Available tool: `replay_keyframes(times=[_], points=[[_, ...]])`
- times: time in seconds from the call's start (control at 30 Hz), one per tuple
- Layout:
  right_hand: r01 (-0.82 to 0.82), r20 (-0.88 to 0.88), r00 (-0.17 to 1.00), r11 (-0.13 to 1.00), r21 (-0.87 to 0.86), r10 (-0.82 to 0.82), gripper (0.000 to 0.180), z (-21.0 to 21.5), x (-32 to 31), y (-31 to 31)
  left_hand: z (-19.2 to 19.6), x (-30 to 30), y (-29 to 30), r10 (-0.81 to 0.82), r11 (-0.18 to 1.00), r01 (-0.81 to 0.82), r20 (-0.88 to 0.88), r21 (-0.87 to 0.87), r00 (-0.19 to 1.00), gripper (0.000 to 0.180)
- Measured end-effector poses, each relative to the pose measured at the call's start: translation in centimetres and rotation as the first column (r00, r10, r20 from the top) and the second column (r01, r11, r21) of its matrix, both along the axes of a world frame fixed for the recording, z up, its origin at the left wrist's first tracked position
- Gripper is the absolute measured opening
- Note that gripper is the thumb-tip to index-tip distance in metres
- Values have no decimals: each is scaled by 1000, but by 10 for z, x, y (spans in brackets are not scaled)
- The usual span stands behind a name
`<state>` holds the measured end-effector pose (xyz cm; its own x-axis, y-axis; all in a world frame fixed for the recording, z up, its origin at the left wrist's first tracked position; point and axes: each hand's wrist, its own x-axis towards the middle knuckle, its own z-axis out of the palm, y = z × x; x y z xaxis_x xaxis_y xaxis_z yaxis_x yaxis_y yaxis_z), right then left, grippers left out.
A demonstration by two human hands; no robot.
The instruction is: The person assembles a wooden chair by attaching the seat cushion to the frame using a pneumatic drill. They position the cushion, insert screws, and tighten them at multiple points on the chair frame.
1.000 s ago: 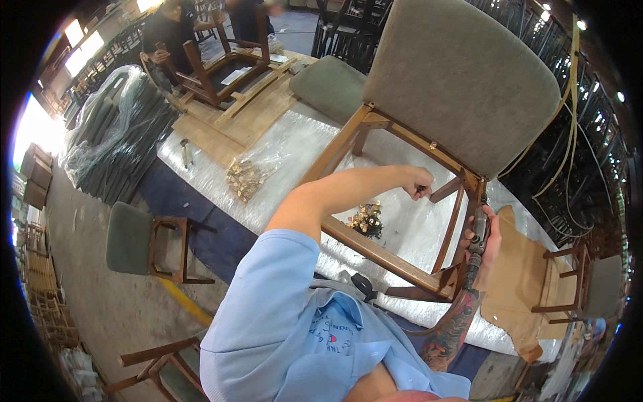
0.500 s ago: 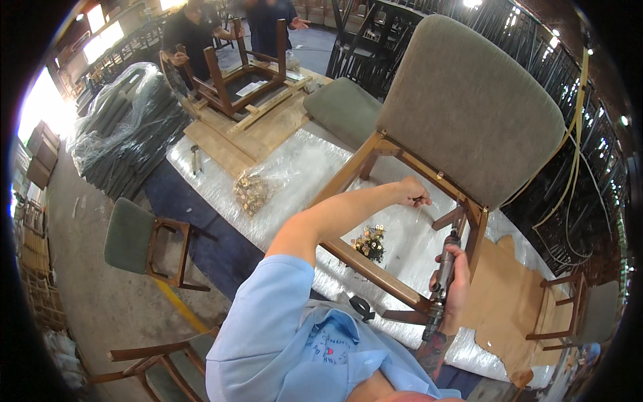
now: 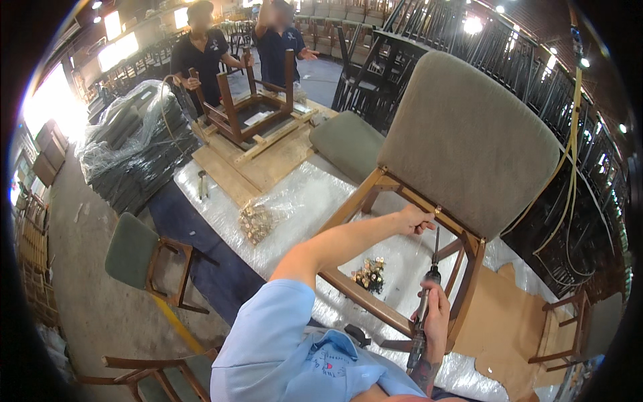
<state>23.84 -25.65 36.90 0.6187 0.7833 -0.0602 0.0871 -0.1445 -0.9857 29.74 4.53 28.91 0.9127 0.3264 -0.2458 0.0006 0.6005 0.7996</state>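
A wooden chair frame (image 3: 375,266) with a grey-brown upholstered back (image 3: 472,144) lies before me on the wrapped table. My right hand (image 3: 437,313) is wrapped round a slim dark power screwdriver (image 3: 422,320), its long bit (image 3: 437,242) pointing at the rail under the backrest. A small gold-coloured metal piece (image 3: 438,211) sits on that rail. Close beside it and the bit's tip is my left hand (image 3: 416,220), fingers curled together; what they pinch, if anything, is too small to see. Inside the frame lies a pile of small gold-and-black metal parts (image 3: 370,275).
A clear bag of gold-coloured parts (image 3: 256,222) and a hammer-like tool (image 3: 202,184) lie farther left. Beyond are a loose grey seat pad (image 3: 347,137) and an upturned chair frame (image 3: 258,117) handled by a person (image 3: 199,57), another person beside. Brown cardboard (image 3: 502,321) lies right.
My right hand has swung the screwdriver leftward, bringing its bit from the frame's right corner to the rail's middle. My left hand has moved up to the gold-coloured piece. The view has tilted upward.
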Motion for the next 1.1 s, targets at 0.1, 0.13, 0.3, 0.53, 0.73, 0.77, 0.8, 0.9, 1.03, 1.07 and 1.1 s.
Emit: replay_keyframes(times=[0.1,0.13,0.3,0.53,0.73,0.77,0.8,0.9,1.03,1.07,1.1], points=[[14,-35,999,1000,-8,-14,32,11,-3,-1,40,-3,-21,35,997,-36,-20,-65,999,27],[13,-53,998,1000,-20,-14,31,12,-5,-2,45,-8,-27,66,995,-67,-21,-75,998,27],[-20,91,996,1000,14,19,32,-9,8,-1,58,-10,-43,95,993,-95,0,-63,995,19],[3,20,1000,1000,-29,-2,32,5,-3,-1,48,-13,-41,162,982,-158,-31,100,986,26],[4,-17,1000,999,-52,-5,31,14,-7,-1,49,-12,-48,100,991,-93,-62,97,993,28],[1,5,1000,999,-36,-1,31,10,-5,-1,51,-13,-48,98,992,-92,-63,83,993,28],[-3,27,1000,1000,-19,4,31,7,-5,-1,52,-14,-48,96,993,-92,-64,69,993,28],[-6,10,1000,999,-34,6,31,10,-7,-1,47,-14,-45,77,997,-78,-35,-30,996,28],[14,-9,1000,1000,-27,-14,31,13,-9,-1,48,-15,-45,53,997,-52,9,-65,999,26],[9,-18,1000,1000,-25,-9,31,14,-9,-1,48,-15,-45,49,996,-47,19,-77,999,25],[3,-28,1000,1000,-23,-4,31,15,-9,-1,49,-16,-46,45,995,-42,28,-88,999,24]])
